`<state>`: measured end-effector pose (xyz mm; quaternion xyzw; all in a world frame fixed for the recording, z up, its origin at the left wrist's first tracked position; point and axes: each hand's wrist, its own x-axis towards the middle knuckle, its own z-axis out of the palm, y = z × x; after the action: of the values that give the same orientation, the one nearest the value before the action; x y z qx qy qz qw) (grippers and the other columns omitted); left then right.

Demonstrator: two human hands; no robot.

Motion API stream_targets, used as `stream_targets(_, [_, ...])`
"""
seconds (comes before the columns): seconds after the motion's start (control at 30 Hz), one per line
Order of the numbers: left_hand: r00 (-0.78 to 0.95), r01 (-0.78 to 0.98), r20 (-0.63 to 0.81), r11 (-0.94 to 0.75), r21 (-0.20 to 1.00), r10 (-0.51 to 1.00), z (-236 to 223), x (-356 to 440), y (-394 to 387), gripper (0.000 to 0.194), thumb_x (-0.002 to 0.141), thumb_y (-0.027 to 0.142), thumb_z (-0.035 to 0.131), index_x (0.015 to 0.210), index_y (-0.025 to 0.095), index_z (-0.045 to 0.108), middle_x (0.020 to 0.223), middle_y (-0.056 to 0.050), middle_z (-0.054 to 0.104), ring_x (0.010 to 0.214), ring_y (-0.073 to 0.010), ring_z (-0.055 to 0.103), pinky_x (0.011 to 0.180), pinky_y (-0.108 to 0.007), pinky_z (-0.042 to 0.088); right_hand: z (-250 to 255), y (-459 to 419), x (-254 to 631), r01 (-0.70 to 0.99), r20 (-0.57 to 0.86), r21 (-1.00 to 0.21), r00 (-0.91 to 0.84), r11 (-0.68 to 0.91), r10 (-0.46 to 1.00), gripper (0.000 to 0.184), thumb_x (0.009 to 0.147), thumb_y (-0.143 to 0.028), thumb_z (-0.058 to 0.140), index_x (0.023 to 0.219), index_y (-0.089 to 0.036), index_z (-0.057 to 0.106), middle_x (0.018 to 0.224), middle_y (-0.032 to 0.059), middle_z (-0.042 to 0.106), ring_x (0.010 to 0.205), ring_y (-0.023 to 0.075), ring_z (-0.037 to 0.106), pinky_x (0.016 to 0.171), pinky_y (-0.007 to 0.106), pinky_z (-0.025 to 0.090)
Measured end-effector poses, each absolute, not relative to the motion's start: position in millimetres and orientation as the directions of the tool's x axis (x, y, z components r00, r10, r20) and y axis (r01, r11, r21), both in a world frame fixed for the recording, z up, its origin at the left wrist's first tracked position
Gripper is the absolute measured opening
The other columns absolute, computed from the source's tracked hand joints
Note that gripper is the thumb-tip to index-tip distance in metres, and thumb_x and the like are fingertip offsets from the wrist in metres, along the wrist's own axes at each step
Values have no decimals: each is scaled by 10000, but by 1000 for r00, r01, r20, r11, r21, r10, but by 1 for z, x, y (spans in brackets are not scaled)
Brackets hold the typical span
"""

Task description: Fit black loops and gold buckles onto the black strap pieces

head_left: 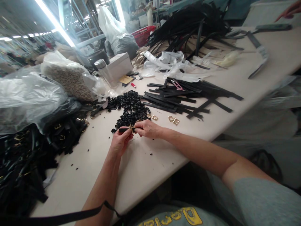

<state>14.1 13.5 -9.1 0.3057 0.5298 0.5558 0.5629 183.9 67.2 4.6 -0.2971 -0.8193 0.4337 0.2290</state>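
Observation:
Both hands meet over the table, just in front of a heap of small black loops. My left hand pinches a short black strap between thumb and fingers. A gold buckle sits on the strap between the two hands. My right hand has its fingers closed at the buckle's right side, where the strap passes; the fingers partly hide it. Loose gold buckles lie to the right of my right hand.
Black flat strips lie piled behind the loops, with pink-handled snips on top. Finished-looking buckled straps heap up at left. Plastic bags, a jar and a white box stand behind. Another person's hand shows at top right.

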Motion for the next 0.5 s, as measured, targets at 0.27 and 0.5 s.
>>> stream_targets(0.27, [-339,80,49,-24,997,940,-16,24,12,353,608,356,819,775,157,581,610,1,662,526,-149,635,526,-262,528,-1,64,178,387,157,-803,-596,453,787,162,820,-232,580,709,-141,657,631,-26,566,599,75,449,575,202,284])
stream_targets(0.5, [-202,-130,58,-85,988,978,-11,25,4,480,784,601,592,886,136,656,810,-97,715,718,-206,696,627,-307,551,2,69,184,377,129,-862,-484,339,865,207,804,-290,574,672,-139,628,555,-47,478,544,68,407,526,198,269])
